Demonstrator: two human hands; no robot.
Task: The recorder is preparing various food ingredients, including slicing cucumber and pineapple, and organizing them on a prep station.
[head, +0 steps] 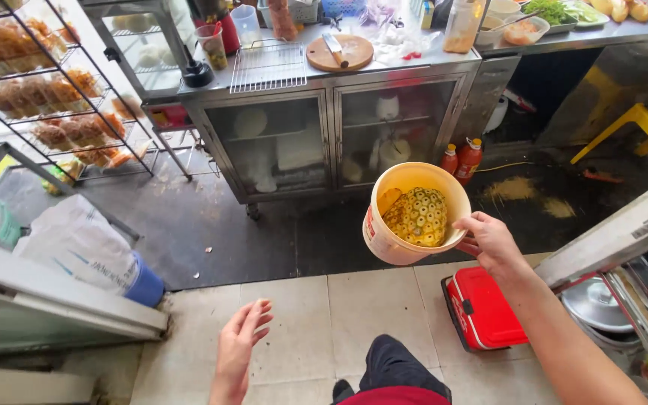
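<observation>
My right hand grips the rim of a pale yellow plastic bucket and holds it up in the air, tilted toward me. Inside it lies a peeled pineapple with its eyes cut out. My left hand hangs lower on the left, fingers apart, holding nothing. Below me I see my dark trouser leg over the tiled floor.
A steel cabinet with glass doors stands ahead, carrying a round cutting board with a knife and a wire rack. A red box sits on the floor at my right. A wire shelf of fried food and a white bag are left.
</observation>
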